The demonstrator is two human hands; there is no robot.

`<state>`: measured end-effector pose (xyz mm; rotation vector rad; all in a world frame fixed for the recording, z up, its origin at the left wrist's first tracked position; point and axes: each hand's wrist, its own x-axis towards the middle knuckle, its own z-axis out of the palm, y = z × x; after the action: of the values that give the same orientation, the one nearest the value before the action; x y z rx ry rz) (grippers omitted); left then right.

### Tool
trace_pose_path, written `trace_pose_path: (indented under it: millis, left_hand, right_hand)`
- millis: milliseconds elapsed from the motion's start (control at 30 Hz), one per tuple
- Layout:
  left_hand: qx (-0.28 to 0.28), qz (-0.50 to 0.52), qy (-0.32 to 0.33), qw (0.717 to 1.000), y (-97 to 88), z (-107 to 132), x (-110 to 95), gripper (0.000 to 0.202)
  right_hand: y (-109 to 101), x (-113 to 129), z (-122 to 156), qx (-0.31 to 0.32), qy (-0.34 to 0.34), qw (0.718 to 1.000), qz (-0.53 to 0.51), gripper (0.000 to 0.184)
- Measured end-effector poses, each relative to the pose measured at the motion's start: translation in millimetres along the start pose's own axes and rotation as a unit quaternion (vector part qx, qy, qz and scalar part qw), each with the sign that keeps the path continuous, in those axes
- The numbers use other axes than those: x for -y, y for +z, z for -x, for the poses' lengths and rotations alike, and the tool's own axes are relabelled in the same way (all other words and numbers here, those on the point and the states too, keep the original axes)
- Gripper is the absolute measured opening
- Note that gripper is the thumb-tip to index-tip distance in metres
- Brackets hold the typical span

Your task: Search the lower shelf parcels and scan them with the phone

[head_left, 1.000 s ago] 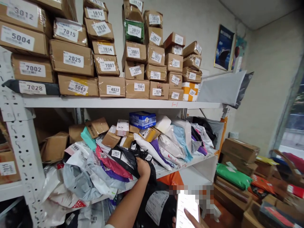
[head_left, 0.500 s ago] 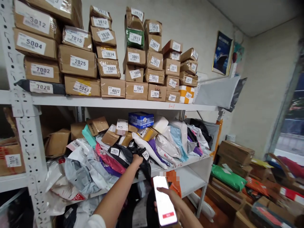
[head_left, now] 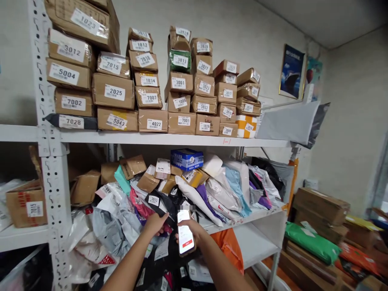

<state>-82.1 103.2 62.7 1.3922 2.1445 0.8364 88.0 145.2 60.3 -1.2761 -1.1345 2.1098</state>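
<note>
My left hand (head_left: 155, 224) is at the front edge of the middle shelf, thumb and fingers closed on the lower end of a black parcel bag (head_left: 162, 205) labelled 3013. Part of its grip is hidden. My right hand (head_left: 194, 229) holds a smartphone (head_left: 185, 237) upright, its thumb over the lit screen, which has a red button near the bottom. Just left of the left hand lie a pink bag (head_left: 142, 207) and grey-white mailer bags (head_left: 110, 228). Behind the phone are more dark bags, partly covered.
Numbered cardboard boxes (head_left: 113, 92) stand stacked on the upper white shelf (head_left: 169, 138). A blue box (head_left: 187, 159) tops the pile of mailers. An orange bag (head_left: 228, 247) hangs below the shelf edge. Boxes and a green parcel (head_left: 312, 241) are piled at the right.
My left hand has moved down and left from the dark bag labelled 3019 to the one labelled 3013. My right hand has brought the phone left and up. The view has shifted.
</note>
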Motion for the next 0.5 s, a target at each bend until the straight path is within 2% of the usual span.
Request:
trace_pose_path:
  millis: [100,200,267,400,500]
  left_hand:
    - [-0.014,0.0,0.02,1.0,12.0,-14.5,-5.1,0.046]
    - [-0.035,-0.026,0.065,0.997,10.1,-17.9,-10.7,0.048]
    - [-0.027,-0.034,0.086,0.995,-1.9,-16.3,-14.3,0.046]
    - [0.008,-0.034,0.115,0.993,-41.3,-10.2,-22.0,0.044]
    - [0.039,-0.02,0.117,0.992,-67.1,-2.5,-18.7,0.044]
  right_hand:
    - [9.7,8.4,-4.8,-0.015,-0.014,1.0,0.008,0.012]
    - [15.0,19.8,-7.0,-0.027,-0.007,1.0,0.011,0.013]
    - [16.3,27.6,-7.6,-0.029,0.004,1.0,0.01,0.015]
    - [19.6,37.9,-13.0,-0.039,0.013,0.999,-0.005,0.017]
    - [26.0,37.1,-22.9,-0.057,0.004,0.998,-0.016,0.017]
